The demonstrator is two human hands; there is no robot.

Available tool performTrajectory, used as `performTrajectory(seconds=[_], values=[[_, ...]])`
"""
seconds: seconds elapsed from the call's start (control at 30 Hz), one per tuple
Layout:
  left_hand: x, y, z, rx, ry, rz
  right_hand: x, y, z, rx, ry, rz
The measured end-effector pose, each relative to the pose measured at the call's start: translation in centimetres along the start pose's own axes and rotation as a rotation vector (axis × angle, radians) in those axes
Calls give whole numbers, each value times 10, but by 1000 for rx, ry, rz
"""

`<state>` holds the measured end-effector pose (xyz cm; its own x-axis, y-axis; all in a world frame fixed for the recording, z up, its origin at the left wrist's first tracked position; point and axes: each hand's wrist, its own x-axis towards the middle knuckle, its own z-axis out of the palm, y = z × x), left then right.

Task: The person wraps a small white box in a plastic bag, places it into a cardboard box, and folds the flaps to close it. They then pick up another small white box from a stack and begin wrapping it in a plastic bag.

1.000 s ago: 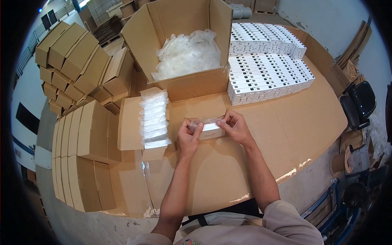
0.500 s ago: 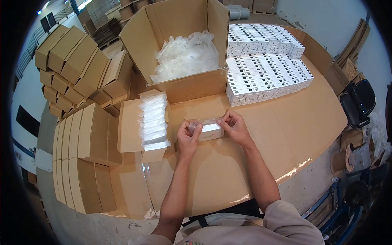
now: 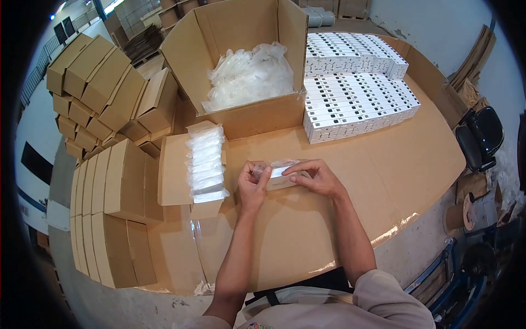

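Observation:
A small white box in a clear plastic bag [image 3: 280, 174] rests on the cardboard-covered table [image 3: 383, 159], and both my hands are on it. My left hand [image 3: 252, 186] pinches its left end. Over its right end lies my right hand [image 3: 318, 178], fingers stretched flat along the top and pressing the plastic down. Just to the left stands a small open carton [image 3: 175, 170] holding a row of bagged boxes [image 3: 206, 162].
A big open carton [image 3: 246, 115] of clear plastic bags [image 3: 249, 74] stands behind. Rows of white boxes [image 3: 356, 101] are stacked at the back right. Closed brown cartons [image 3: 109, 181] pile up at left. A black chair [image 3: 479, 140] sits past the right edge.
My right hand has dropped from pinching the bag's top corner to lying flat across the box. The left hand has kept its grip.

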<state>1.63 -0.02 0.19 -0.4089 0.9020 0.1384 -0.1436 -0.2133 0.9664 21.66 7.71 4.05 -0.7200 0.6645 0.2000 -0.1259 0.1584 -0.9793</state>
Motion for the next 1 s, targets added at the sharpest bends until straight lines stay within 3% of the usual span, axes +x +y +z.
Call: performTrajectory(seconds=[0.17, 0.57, 0.87, 1.0], values=[[0, -1, 0, -18, -7, 18, 0, -10, 3, -125, 12, 211], [2, -9, -2, -9, -3, 29, 2, -4, 6, -121, 117, 131], [1, -1, 1, -14, -12, -3, 2, 1, 5, -158, 135, 184], [2, -6, 4, -61, 28, 79, 1, 1, 5, -122, 138, 206]])
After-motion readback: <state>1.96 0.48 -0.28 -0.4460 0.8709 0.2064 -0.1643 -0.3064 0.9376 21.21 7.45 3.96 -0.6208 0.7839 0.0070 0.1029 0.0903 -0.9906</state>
